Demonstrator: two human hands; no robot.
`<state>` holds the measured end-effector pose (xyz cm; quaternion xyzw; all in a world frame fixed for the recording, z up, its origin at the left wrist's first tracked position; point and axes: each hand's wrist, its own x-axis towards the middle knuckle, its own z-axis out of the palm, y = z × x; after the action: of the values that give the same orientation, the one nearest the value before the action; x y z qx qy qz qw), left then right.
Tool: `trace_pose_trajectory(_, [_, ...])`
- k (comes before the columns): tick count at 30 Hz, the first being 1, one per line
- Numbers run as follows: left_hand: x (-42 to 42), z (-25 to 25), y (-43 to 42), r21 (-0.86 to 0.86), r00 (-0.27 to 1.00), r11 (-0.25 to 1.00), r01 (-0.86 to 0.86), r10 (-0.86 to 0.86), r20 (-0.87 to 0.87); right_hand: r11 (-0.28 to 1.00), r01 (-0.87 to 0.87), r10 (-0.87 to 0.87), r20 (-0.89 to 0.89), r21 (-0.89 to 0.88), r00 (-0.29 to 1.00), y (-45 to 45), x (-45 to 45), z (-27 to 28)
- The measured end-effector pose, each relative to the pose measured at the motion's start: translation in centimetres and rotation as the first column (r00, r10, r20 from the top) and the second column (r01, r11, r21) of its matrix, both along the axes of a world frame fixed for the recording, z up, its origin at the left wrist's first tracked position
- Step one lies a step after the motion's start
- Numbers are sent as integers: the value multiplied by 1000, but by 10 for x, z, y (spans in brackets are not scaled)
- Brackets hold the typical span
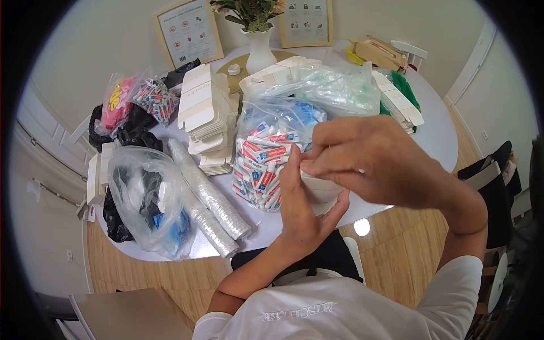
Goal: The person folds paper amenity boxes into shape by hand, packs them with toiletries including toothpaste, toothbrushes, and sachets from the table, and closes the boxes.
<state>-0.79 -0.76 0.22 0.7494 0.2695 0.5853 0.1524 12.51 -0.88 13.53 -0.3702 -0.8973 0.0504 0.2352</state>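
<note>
My left hand (303, 218) grips a small white cardboard box (322, 191) above the table's front edge, thumb on one side and fingers on the other. Over the top of that box, my right hand (371, 161) has its fingers curled and pinched together. What they pinch, if anything, is hidden behind the hand. Just beyond my hands, a clear plastic bag (249, 122) is filled with small toothpaste tubes (265, 152) in white, red and blue.
Flat cream cartons (203, 107) stand stacked behind-left. Two bubble-wrap rolls (218, 218) and a crumpled clear bag (127, 181) lie at left. Another clear bag (340, 88), more cartons (396, 99) and a flower vase (259, 51) are farther back on the white table (436, 141).
</note>
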Motion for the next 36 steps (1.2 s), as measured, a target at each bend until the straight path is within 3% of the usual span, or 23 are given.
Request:
trace_pose_trajectory(4, [1,-1,1,42,999,999,34,-35,31,991,-27,7,150,134,989,-12,-9,1])
trace_pose_trajectory(5, [0,-2,0,15,998,998,55,-55,42,998,-38,31,162,43,986,-13,-9,3])
trace_pose_trajectory(12, [-3,-1,4,48,996,995,86,-87,14,994,62,-78,192,90,978,-26,-13,-11])
trace_pose_trajectory(14, [-3,1,4,4,996,996,86,-86,-20,982,51,-82,168,180,982,-26,-15,-18])
trace_pose_trajectory(18, [-2,-2,9,-56,993,991,118,-116,27,989,86,-102,141,118,985,-17,-8,-15])
trace_pose_trajectory(21, [1,-4,8,-8,997,999,44,-44,61,993,54,-36,-164,107,986,-19,3,-14])
trace_pose_trajectory(24, [1,-1,6,54,1000,999,-1,-1,25,978,209,-202,-198,18,959,-24,9,-21])
trace_pose_trajectory(26, [0,-5,6,-8,997,998,59,-59,49,980,201,-193,-253,6,948,-21,8,-48])
trace_pose_trajectory(27, [-2,-7,4,-166,985,975,149,-130,117,961,259,-212,-347,95,913,-19,4,-59])
trace_pose_trajectory(28, [-3,-11,4,-164,985,976,145,-127,116,930,322,-217,-440,178,871,-18,2,-63])
trace_pose_trajectory(30, [-13,-16,6,-391,949,865,316,-284,137,942,305,-198,-499,141,843,-14,10,-59])
trace_pose_trajectory(31, [-19,-9,1,-354,962,894,273,-251,106,958,252,-139,-547,136,826,-5,20,-60])
trace_pose_trajectory(32, [-28,-14,3,-233,968,941,247,-251,13,958,277,-184,-585,73,790,-6,28,-52])
trace_pose_trajectory(33, [-44,-5,-5,-278,968,933,228,-248,-41,958,275,-236,-755,-77,612,-9,25,-45])
trace_pose_trajectory(35, [-76,19,-24,-352,976,919,178,-209,-51,931,366,-211,-812,4,544,-2,27,-44])
trace_pose_trajectory(36, [-94,27,-28,-345,990,933,99,-127,-60,944,328,-174,-827,14,535,5,28,-51])
